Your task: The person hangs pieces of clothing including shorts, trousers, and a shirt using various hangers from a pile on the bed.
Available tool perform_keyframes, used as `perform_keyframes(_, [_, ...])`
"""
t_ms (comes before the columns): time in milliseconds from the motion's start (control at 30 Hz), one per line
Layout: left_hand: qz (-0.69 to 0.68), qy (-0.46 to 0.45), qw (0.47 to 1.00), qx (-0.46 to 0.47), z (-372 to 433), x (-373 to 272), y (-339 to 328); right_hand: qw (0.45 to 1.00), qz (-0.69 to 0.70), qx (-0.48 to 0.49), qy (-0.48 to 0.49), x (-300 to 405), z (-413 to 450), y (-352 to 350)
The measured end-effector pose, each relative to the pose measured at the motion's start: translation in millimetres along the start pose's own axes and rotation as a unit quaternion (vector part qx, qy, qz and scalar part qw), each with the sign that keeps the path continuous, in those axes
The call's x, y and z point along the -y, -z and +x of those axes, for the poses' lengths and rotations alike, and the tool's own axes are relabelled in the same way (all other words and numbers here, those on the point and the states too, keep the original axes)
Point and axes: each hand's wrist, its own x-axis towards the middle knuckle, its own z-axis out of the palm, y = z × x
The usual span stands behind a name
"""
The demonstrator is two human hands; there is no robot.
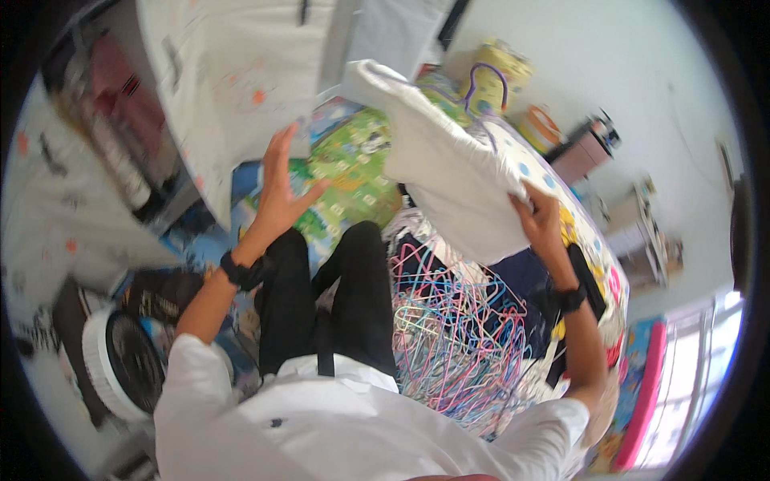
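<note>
A white cloth garment (448,162) is pinched along its right edge by my right hand (541,216), which holds it up in front of me. Its gathered edge runs along the top, and the exact kind of garment is unclear. My left hand (286,183) is raised with thumb and fingers apart, touching nothing, left of the garment. Below the cloth, to the right of my knees, lies a large tangled heap of thin coloured clothes hangers (457,343). Dark folded fabric (517,279) lies partly under my right forearm.
A fabric wardrobe (240,90) stands at upper left, one side open on hanging clothes (114,96). A green patterned mat (349,174) covers the floor ahead. The round white fan (123,364) is at lower left. A spotted bed cover (541,174) and yellow bundle (496,66) lie right.
</note>
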Motion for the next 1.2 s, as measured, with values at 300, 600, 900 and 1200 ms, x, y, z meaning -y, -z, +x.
perform_keyframes(300, [0.054, 0.212, 0.974, 0.064, -71.1, 61.2, 78.9, 0.890, 0.353, 0.254, -0.139, 27.5, -79.4, -130.8])
perform_keyframes(600, [-0.029, 0.090, 0.982, 0.164, -95.2, -4.7, 81.3, 0.800, 0.485, 0.316, -0.158, 116.2, -71.1, -181.4])
perform_keyframes(900, [-0.102, 0.116, 0.969, 0.195, -114.2, 38.8, 115.3, 0.763, 0.506, 0.329, -0.230, 114.5, -75.2, -176.2])
perform_keyframes(1200, [-0.103, 0.214, 0.894, 0.380, -186.0, 23.1, 63.4, 0.704, 0.635, -0.144, -0.282, 76.1, -59.9, -133.5])
